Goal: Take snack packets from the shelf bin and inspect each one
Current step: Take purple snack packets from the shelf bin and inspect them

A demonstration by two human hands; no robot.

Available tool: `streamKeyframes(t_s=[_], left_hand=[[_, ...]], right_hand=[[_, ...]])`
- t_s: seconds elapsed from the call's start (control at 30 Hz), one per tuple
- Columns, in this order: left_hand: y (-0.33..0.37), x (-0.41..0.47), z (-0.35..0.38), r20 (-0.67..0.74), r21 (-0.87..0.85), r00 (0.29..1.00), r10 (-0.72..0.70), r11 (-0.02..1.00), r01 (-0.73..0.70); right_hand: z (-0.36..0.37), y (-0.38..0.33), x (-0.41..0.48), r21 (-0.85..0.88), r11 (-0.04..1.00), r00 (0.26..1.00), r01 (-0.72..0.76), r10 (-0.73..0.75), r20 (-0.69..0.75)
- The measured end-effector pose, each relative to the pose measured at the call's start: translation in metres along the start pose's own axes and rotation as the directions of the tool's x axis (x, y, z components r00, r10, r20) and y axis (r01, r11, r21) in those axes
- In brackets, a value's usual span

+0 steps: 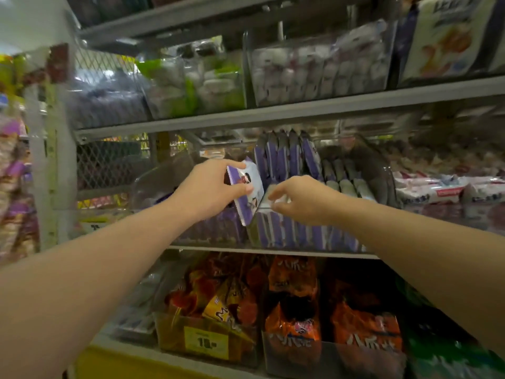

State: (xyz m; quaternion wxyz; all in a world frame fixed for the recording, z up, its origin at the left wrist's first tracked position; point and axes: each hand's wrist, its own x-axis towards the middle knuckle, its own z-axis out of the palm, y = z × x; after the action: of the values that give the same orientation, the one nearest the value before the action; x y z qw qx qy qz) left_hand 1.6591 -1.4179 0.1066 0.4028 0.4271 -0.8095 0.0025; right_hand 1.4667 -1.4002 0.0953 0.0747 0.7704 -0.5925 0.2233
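Forearms reach in low, left hand (211, 187) fingers pinch a purple snack packet (247, 196) tilted just above the clear shelf bin (300, 237), right hand (297, 199) fingers curled at its rim, can't tell if they're holding anything

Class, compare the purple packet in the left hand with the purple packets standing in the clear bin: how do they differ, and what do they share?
The held packet is gripped by the left hand; the binned packets sit packed in the clear bin. The held packet tilts, showing its printed face; the binned packets stand upright in a row, edges forward. Both are purple and white.
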Motion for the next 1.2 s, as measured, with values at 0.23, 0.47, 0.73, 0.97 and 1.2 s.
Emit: streamKeyframes(t_s=[0.23, 0.47, 0.73, 0.97, 1.2], left_hand=[[-0.007, 0.035, 0.008, 0.025, 0.142, 1.0, 0.018, 0.99, -0.021], [-0.015, 0.06, 0.024, 0.053, 0.293, 0.997, 0.05, 0.954, -0.064], [-0.023, 0.062, 0.05, 0.163, 0.482, 0.967, 0.195, 0.839, -0.251], [-0.043, 0.056, 0.049, 0.333, 0.45, 0.91, 0.247, 0.807, -0.383], [-0.047, 0.047, 0.05, 0.399, 0.39, 0.891, 0.216, 0.84, -0.378]], right_hand=[[0.008, 0.014, 0.036, 0.031, 0.997, 0.992, 0.064, -0.067, 0.111], [0.002, 0.012, 0.06, -0.002, 0.984, 0.941, 0.179, -0.171, 0.291], [-0.01, 0.015, 0.074, -0.111, 0.942, 0.847, 0.316, -0.227, 0.482], [0.006, 0.026, 0.071, -0.085, 0.918, 0.881, 0.386, -0.34, 0.33], [0.003, 0.027, 0.065, 0.045, 0.956, 0.936, 0.29, -0.293, 0.194]])
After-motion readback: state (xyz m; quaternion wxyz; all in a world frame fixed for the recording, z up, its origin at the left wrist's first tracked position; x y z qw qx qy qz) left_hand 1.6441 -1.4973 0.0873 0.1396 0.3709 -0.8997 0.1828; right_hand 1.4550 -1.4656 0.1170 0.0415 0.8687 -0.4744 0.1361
